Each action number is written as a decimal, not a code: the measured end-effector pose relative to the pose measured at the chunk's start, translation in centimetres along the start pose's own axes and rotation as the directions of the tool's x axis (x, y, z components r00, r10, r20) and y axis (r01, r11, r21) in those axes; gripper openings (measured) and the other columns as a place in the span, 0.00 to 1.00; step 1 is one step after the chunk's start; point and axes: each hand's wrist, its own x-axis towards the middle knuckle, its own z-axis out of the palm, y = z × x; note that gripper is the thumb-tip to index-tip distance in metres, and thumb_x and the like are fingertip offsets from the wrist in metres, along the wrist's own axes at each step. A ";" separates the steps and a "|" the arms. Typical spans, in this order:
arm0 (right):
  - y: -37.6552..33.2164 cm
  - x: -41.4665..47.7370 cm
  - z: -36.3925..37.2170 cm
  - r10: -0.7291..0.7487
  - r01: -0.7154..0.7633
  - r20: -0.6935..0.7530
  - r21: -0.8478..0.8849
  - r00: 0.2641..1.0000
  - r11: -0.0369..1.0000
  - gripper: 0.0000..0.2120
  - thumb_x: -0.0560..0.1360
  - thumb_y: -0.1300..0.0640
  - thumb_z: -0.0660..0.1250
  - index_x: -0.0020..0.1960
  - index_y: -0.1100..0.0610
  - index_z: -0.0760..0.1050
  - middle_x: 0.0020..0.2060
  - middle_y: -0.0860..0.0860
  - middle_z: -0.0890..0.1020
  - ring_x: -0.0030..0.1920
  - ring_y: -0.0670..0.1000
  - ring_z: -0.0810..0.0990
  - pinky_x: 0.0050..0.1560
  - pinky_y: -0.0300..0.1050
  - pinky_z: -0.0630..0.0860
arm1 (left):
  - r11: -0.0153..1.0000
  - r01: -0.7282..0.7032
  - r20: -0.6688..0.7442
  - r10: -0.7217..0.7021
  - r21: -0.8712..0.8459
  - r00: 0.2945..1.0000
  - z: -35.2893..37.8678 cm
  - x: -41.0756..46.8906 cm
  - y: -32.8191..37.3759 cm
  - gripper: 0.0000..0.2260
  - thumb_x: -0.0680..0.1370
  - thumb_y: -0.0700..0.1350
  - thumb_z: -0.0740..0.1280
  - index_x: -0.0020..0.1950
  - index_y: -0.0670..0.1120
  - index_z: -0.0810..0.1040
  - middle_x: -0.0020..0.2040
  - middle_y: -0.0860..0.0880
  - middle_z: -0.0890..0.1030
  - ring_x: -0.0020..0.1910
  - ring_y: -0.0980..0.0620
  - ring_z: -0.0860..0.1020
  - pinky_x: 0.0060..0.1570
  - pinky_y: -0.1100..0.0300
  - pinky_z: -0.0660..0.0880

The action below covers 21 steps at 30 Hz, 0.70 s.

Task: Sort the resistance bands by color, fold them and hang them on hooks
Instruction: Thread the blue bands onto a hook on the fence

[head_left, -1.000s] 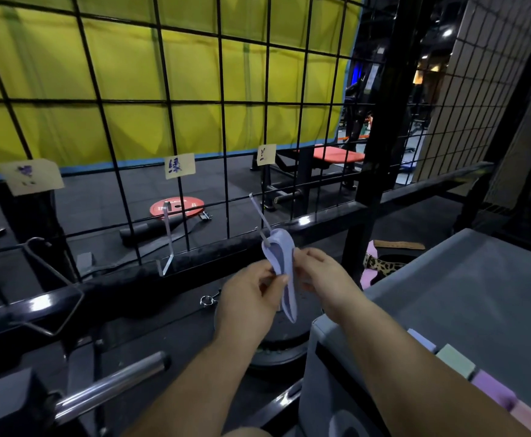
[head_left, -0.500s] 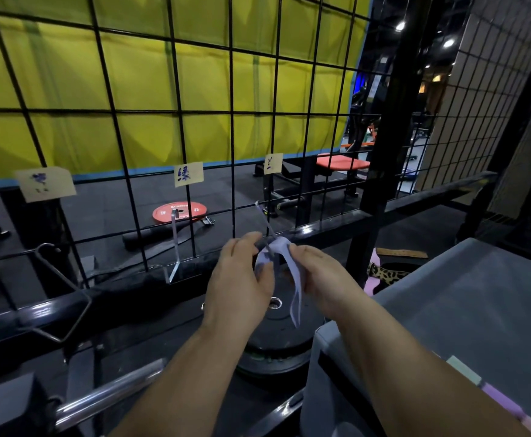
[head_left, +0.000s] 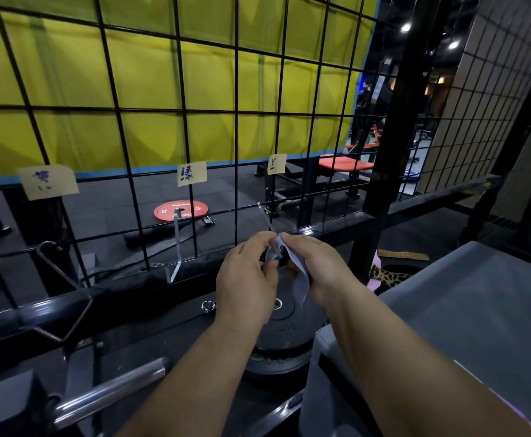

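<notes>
Head view: L hand [head_left: 246,279] & R hand [head_left: 317,266] both pinch a pale lilac-blue resistance band [head_left: 301,280] at its folded top, held just below the rightmost hook [head_left: 264,216] on the wire grid [head_left: 236,110], under the 3rd paper label [head_left: 276,164]; the rest of the band hangs limp betw. the palms. Looks v. light, thin, soft & stretchy, prob. a bit slick, so it'd flop open if let go; best grip is the fold itself, both layers pinched, loop open for the hook tip
</notes>
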 end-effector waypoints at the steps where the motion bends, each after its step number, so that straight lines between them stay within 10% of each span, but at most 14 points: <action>1: 0.0 0.0 0.1 0.007 -0.007 -0.003 0.003 1.000 1.000 0.16 0.78 0.58 0.68 0.58 0.70 0.77 0.52 0.66 0.82 0.51 0.60 0.82 0.55 0.52 0.78 | 1.000 0.002 -0.016 -0.003 -0.015 1.000 0.1 0.0 -0.1 0.15 0.76 0.40 0.69 0.61 0.54 0.79 0.48 0.57 0.76 0.51 0.49 0.79 0.52 0.53 0.77; 9: 0.3 0.2 0.3 -0.015 0.015 -0.010 -0.024 1.000 1.000 0.19 0.72 0.52 0.73 0.53 0.68 0.79 0.50 0.65 0.81 0.53 0.61 0.80 0.67 0.59 0.72 | 0.999 0.022 -0.048 -0.024 -0.036 0.999 0.5 0.1 0.4 0.10 0.77 0.42 0.68 0.56 0.53 0.79 0.44 0.61 0.72 0.44 0.59 0.75 0.40 0.77 0.66; 21: 0.6 0.2 -0.4 -0.064 0.057 -0.061 -0.116 0.996 0.992 0.28 0.70 0.46 0.74 0.55 0.70 0.77 0.53 0.66 0.81 0.57 0.64 0.80 0.63 0.60 0.75 | 0.979 0.071 -0.074 -0.086 -0.191 0.994 0.9 0.0 0.3 0.12 0.77 0.36 0.66 0.55 0.50 0.79 0.48 0.56 0.77 0.48 0.58 0.77 0.48 0.69 0.72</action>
